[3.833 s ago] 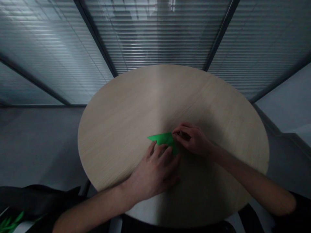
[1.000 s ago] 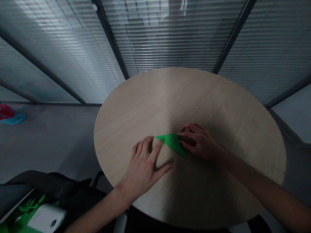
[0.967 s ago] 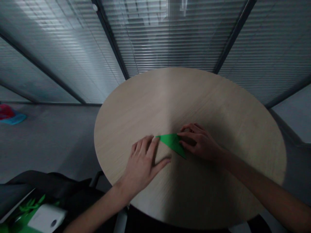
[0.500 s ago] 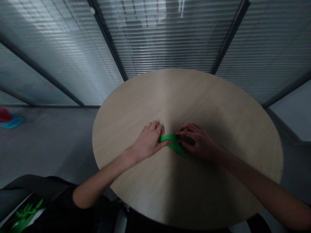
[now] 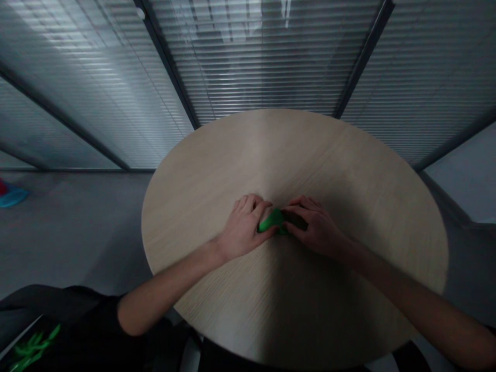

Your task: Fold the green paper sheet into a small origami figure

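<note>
A small green folded piece, looking like paper (image 5: 272,219), is held between my two hands near the middle of the round wooden table (image 5: 294,150). On its left side, my left hand (image 5: 248,223) grips it with the thumb in front and the index finger curled behind. My right hand (image 5: 314,225) pinches its right end between thumb and fingertips. Fingers hide parts of the green piece, so its full shape cannot be made out.
Glass panels with blinds (image 5: 263,62) rise behind the table's far edge. A blue and red object (image 5: 13,196) lies on the floor at the far left. At the lower left is something with a bright green pattern (image 5: 34,349).
The green piece's long point toward me no longer shows, and the piece looks more compact. My left fingers have moved right, closer to my right hand. The view has shifted slightly.
</note>
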The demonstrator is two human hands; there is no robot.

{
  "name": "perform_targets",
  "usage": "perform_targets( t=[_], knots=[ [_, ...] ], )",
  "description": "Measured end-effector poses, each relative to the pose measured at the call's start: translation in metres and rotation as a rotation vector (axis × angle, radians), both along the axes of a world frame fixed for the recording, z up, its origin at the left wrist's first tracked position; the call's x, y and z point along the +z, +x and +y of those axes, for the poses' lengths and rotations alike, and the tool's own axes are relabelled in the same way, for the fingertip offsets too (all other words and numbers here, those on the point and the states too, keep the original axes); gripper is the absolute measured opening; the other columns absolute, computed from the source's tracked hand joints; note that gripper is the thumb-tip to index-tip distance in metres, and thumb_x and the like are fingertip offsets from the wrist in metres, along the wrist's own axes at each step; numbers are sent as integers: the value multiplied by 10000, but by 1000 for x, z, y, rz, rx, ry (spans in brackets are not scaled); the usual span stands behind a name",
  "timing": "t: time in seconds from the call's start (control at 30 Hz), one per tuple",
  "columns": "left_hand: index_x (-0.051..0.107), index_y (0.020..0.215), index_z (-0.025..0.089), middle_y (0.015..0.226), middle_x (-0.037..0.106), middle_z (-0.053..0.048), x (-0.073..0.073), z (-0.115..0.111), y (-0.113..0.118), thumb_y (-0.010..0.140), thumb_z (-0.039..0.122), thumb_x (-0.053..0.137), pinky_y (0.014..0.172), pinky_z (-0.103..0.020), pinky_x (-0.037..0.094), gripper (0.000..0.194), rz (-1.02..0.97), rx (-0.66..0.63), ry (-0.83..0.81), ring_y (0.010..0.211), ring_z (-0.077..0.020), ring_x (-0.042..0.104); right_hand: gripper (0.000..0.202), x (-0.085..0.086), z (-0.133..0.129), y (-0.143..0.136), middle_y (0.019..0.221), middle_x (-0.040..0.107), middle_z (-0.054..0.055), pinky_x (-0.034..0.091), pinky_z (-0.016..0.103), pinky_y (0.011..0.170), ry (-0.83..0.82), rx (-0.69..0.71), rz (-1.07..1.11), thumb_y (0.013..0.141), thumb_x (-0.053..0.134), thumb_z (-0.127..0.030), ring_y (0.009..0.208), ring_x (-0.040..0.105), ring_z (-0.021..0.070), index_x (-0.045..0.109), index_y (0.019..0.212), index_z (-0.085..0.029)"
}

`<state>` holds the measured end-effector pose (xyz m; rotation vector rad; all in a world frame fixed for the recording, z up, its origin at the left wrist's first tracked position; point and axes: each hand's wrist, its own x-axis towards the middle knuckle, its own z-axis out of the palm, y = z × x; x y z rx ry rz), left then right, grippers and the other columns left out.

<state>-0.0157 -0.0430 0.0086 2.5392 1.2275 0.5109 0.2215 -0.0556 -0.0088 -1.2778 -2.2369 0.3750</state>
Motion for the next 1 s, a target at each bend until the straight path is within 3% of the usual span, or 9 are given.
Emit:
perform_targets(
  t=[0.2, 0.37, 0.5, 0.6, 0.7, 0.83, 1.0],
  knots=[
    [624, 1334, 136, 1268, 597, -176, -1, 1, 1, 928, 413, 715, 1034, -522, 463, 500, -52, 6, -18, 1188, -351, 541, 194, 3, 1, -1, 1052, 745, 80, 546, 439, 930, -133, 3, 189, 853, 723, -176, 1004, 702, 257, 717, 1043, -213],
    [705, 1135, 178, 1200, 636, -137, -1, 3, 3, 917, 349, 735, 1006, -489, 473, 279, -156, -32, -66, 1161, -321, 573, 222, 3, 0, -4, 908, 740, 45, 551, 338, 736, -262, -57, 354, 817, 714, -197, 762, 682, 186, 697, 1038, -196],
    [696, 960, 176, 1042, 677, -90, 0, 5, 7, 932, 303, 690, 853, -394, 490, 129, -344, -40, -215, 943, -230, 614, 218, 6, -1, -4, 785, 677, 9, 514, 283, 622, -405, -43, 505, 846, 711, -307, 677, 626, 157, 693, 1033, -198],
    [645, 882, 168, 765, 592, 3, 1, 4, 11, 931, 358, 693, 639, -279, 422, 203, -605, -6, -501, 691, -140, 527, 269, 14, -1, -2, 889, 720, 36, 551, 289, 668, -527, -22, 638, 850, 733, -396, 763, 673, 174, 698, 1042, -210],
    [604, 871, 165, 671, 519, 49, 4, 2, 15, 897, 450, 736, 554, -228, 359, 316, -843, -7, -735, 597, -97, 466, 280, 23, -4, 0, 952, 742, 51, 564, 289, 702, -621, 2, 683, 863, 737, -440, 823, 695, 184, 727, 1024, -211],
    [619, 890, 153, 665, 540, 44, 7, -1, 18, 872, 486, 764, 542, -217, 345, 364, -933, -25, -842, 587, -89, 467, 314, 31, -8, -2, 795, 687, 24, 491, 244, 583, -674, 1, 688, 866, 734, -500, 677, 620, 143, 750, 880, -187],
    [644, 807, 135, 657, 518, 29, 12, -3, 17, 909, 512, 700, 536, -219, 305, 395, -848, -53, -834, 589, -88, 428, 295, 32, -10, -3, 717, 641, 4, 454, 232, 548, -630, 3, 660, 863, 732, -479, 622, 567, 127, 741, 817, -187]
  ],
)
